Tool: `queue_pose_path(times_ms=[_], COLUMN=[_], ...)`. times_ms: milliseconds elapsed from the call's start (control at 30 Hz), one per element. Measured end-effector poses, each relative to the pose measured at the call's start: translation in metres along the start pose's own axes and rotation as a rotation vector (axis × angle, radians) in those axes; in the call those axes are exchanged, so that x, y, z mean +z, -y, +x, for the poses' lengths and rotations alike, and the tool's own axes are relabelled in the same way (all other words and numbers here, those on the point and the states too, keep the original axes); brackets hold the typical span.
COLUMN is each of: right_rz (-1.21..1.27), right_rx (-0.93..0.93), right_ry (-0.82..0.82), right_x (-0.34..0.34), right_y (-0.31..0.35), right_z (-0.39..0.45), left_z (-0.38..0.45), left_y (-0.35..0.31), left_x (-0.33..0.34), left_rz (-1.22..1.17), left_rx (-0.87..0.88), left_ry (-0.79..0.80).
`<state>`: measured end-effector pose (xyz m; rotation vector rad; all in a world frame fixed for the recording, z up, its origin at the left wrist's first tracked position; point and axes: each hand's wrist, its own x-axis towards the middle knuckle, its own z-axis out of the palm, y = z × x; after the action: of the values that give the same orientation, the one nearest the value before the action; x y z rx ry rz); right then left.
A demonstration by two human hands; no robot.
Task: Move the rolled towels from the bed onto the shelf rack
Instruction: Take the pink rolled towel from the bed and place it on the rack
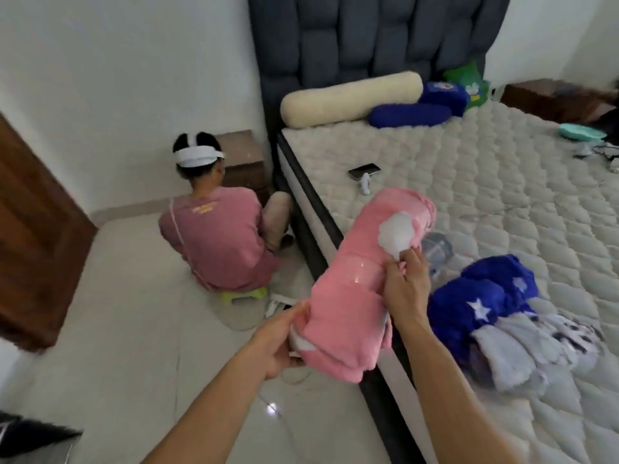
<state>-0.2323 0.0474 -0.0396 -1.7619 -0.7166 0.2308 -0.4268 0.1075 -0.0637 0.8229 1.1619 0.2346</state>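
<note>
A rolled pink towel with a white patch is lifted above the edge of the bed. My left hand grips its near end from the left. My right hand pinches the roll at its middle, close to the white patch. On the mattress to the right lies a rolled blue towel with white stars. Beside it lies a grey patterned roll. The shelf rack is out of view.
A person in a pink shirt crouches on the floor left of the bed, facing a wooden nightstand. A phone, a cream bolster and blue pillows lie on the mattress. A brown door stands at the left.
</note>
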Motion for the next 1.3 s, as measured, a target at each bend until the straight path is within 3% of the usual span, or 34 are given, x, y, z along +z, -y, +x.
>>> queue_pose_path(times_ms=[200, 367, 567, 767, 1067, 1200, 1300], right_rz=[0.03, 0.102, 0.283, 0.538, 0.826, 0.885, 0.866], right_rx=[-0.366, -0.642, -1.006, -1.218, -1.318, -1.234, -1.137], right_ry=[0.418, 0.808, 1.21, 1.563, 1.835, 1.929, 1.896], right_x=[0.166, 0.272, 0.368, 0.431, 0.488, 0.491, 0.5], right_y=[0.097, 0.158, 0.228, 0.294, 0.373, 0.413, 0.438], right_z=[-0.09, -0.192, -0.317, -0.427, -0.549, -0.593, -0.632], left_z=[-0.069, -0.118, -0.178, -0.221, -0.289, -0.333, -0.362], left_y=[0.035, 0.085, 0.156, 0.204, 0.224, 0.225, 0.224], left_x=[-0.175, -0.27, -0.368, -0.448, -0.516, -0.534, -0.551], left_rz=[-0.265, -0.532, -0.763, -1.061, -1.244, -1.256, -1.205], left_rx=[0.054, 0.099, 0.313, 0.507, 0.777, 0.958, 0.969], left_ry=[-0.225, -0.394, -0.627, -0.959, -1.268, -1.414, -1.491])
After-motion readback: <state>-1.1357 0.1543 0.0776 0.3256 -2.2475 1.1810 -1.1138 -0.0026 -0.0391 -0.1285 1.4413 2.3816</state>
